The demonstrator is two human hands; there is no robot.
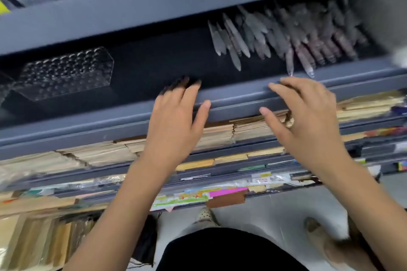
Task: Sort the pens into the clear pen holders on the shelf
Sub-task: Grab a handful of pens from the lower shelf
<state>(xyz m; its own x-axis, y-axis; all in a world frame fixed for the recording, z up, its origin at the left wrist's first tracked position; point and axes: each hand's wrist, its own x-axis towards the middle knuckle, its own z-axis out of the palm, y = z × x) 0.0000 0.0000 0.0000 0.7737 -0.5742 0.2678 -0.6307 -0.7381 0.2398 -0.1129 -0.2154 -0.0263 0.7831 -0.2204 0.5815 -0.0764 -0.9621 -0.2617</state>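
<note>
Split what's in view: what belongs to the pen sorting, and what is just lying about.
For the job: the pile of pens, the clear pen holder, the shelf holding both, the left hand and right hand, both empty.
Lying about: the stacked paper on the lower shelves, the pink paper strip, the brown card beside it.

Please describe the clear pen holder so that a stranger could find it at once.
Look inside the dark grey shelf. At its left end, away from the pile of pens on the right, sits the pen holder: a see-through block with rows of round holes in its top.
</note>
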